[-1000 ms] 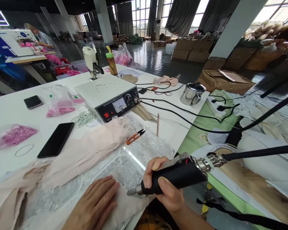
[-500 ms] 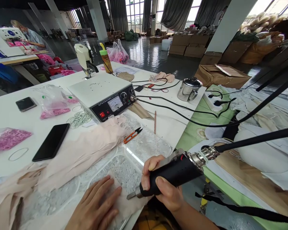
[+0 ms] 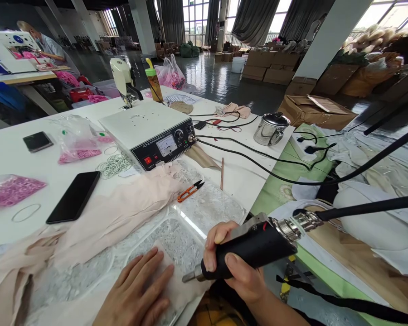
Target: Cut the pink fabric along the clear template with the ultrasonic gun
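My right hand (image 3: 240, 260) is wrapped round a black ultrasonic handpiece (image 3: 255, 251), a corded tool with a metal collar at its rear. Its flat metal tip (image 3: 189, 275) points left, over or against a piece of pale pink fabric (image 3: 182, 287); I cannot tell whether it touches. My left hand (image 3: 141, 285) lies flat on that fabric, fingers stretched out, just left of the tip. Under the fabric is a clear, textured plate (image 3: 166, 233). Orange thread snips (image 3: 189, 192) rest beyond my hands, beside a heap of pale pink cloth (image 3: 122, 203).
Behind stands a control box (image 3: 163, 145) with a dial and red switch. A black cable (image 3: 245, 165) crosses the table's right side. A phone (image 3: 74, 197), a pencil (image 3: 222, 174) and a steel mug (image 3: 272, 129) lie about. At far left, a person (image 3: 51, 47) sits by a sewing machine.
The view has shifted slightly, moving the table's things a little to the right. Both hands keep their hold, and the handpiece lies in nearly the same place by my left fingers.
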Motion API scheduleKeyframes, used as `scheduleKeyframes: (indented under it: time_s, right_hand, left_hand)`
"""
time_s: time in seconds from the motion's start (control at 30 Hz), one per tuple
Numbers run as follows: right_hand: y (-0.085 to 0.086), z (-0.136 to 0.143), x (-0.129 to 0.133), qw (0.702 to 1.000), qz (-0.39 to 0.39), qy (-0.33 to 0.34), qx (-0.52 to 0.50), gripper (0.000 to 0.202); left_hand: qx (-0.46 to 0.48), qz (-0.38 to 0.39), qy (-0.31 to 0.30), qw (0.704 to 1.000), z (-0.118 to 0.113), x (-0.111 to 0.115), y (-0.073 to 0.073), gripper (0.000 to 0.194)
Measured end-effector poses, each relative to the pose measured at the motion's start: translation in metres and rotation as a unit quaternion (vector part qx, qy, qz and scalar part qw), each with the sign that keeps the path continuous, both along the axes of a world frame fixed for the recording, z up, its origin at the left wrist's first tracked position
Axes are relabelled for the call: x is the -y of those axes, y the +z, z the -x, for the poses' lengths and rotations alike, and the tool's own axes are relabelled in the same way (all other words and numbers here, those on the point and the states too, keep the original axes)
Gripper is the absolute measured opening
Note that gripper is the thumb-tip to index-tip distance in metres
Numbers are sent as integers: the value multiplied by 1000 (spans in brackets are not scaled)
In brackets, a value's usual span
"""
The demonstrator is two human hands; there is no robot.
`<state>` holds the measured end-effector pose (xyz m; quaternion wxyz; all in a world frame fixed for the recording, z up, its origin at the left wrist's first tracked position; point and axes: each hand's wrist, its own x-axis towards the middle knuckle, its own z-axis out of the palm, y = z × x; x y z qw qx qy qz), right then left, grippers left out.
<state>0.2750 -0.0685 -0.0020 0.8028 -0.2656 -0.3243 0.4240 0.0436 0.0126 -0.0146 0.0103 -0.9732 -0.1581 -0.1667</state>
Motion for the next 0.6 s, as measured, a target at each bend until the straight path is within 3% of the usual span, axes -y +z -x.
scheduleKeyframes:
  time_s: [0.2, 0.4, 0.6]
  right_hand:
    - [8, -1, 1, 1000, 16, 5, 16, 18]
    - [25, -1, -2, 999, 29, -27, 27, 18]
    - [16, 8, -14, 997, -3, -40, 70, 16]
  left_hand:
    - [-45, -67, -34, 996, 2, -4, 6, 40]
    - [14, -13, 11, 1000, 0, 6, -5, 38]
    - [21, 1, 10, 1000, -1, 6, -7, 37]
